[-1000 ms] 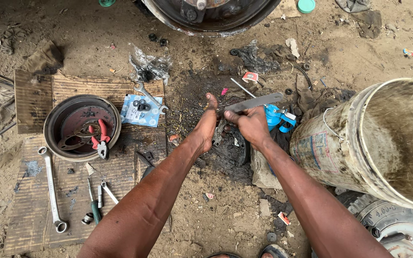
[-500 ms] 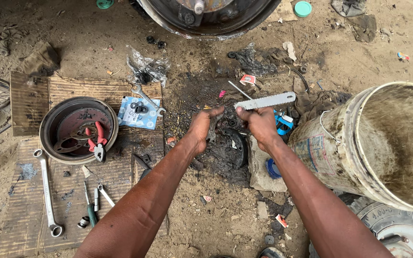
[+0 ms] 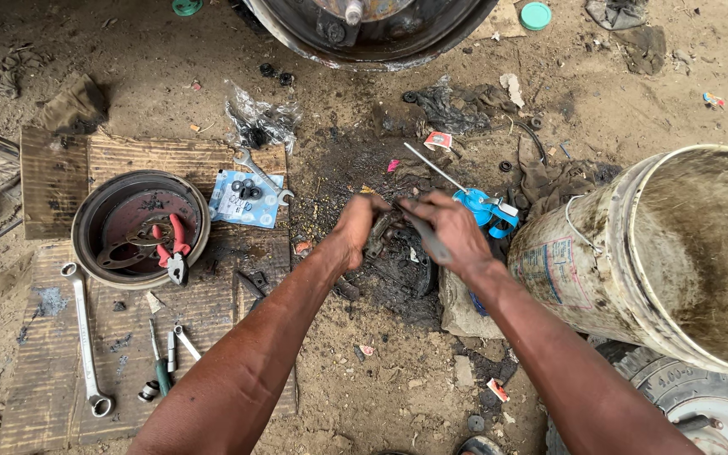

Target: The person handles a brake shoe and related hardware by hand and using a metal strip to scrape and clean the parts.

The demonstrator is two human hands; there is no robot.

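- Head view: your left hand (image 3: 362,226) closes around a small greasy metal part (image 3: 378,236) above the oily ground (image 3: 398,286).
- Your right hand (image 3: 452,232) grips a grey metal tool (image 3: 425,238), touching that part.
- Dirty bucket (image 3: 659,253) stands near, beside your right forearm.

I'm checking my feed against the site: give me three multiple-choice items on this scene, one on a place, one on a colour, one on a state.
1. Where do the red-handled pliers lie?
A. in the round metal drum
B. in the bucket
C. on the tyre

2. What colour is the oil can beside the right hand?
A. yellow
B. blue
C. white

3. How does the large bucket stand?
A. upside down
B. upright with a lid on
C. tipped on its side, mouth open

Answers: 1 A, the pliers rest inside the drum on the board; 2 B, its body is bright blue; 3 C, its open mouth faces sideways.
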